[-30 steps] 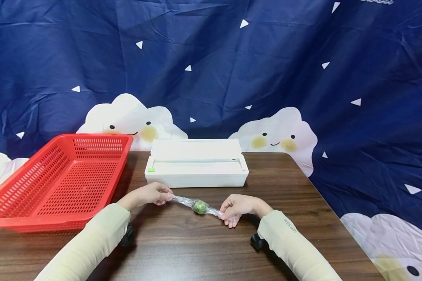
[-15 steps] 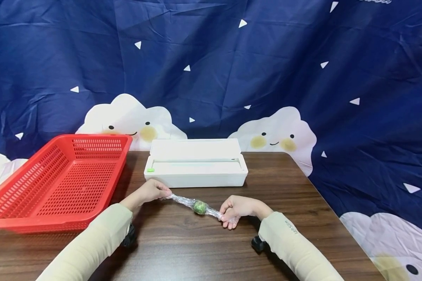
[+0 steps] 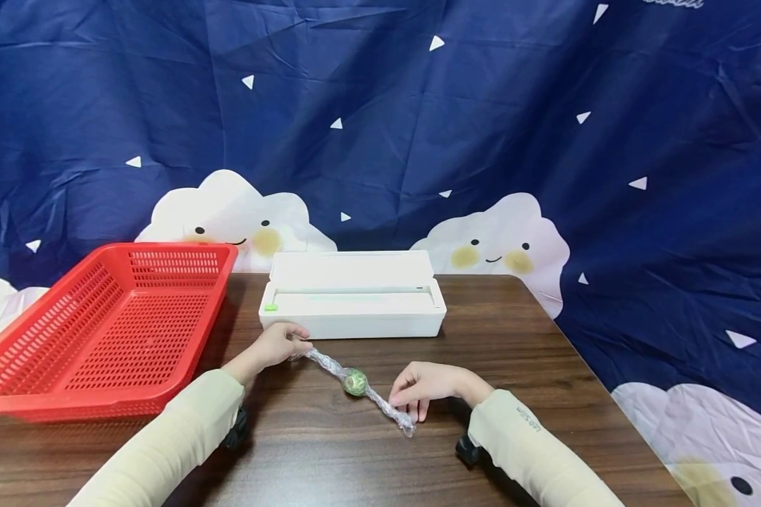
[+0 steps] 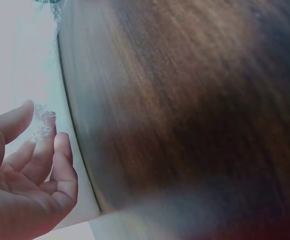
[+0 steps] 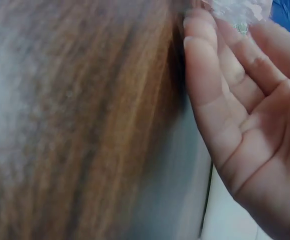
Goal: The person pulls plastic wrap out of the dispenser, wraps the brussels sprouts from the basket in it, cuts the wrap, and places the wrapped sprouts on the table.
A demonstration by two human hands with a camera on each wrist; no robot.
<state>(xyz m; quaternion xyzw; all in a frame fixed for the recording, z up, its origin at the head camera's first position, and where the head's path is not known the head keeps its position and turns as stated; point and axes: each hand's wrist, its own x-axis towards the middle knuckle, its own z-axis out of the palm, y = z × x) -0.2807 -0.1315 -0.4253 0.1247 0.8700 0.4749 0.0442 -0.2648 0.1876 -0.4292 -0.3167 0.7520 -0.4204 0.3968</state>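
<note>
A small round green thing [image 3: 355,382], mottled and wrapped in clear plastic wrap, lies between my hands, with the wrap twisted into a tail on each side. My left hand [image 3: 280,343] pinches the far end of the left tail, close in front of the white box. In the left wrist view, crumpled plastic wrap [image 4: 45,125] shows between thumb and fingers. My right hand [image 3: 434,386] holds its thumb and fingers at the right tail [image 3: 387,407], whose loose end sticks out past the fingertips. The right wrist view catches some wrap [image 5: 240,11] by the fingertips.
A long white box [image 3: 351,325] with its lid raised and a green tab at the left stands behind the hands. At the left is a red slotted plastic basket [image 3: 193,352]. Everything stands on a dark wooden table [image 3: 330,465], before a blue cloth with clouds.
My right hand has shifted its grip inward along the right tail, and that tail now slants down with its end exposed. The tails look more tightly twisted. The green thing has moved slightly left.
</note>
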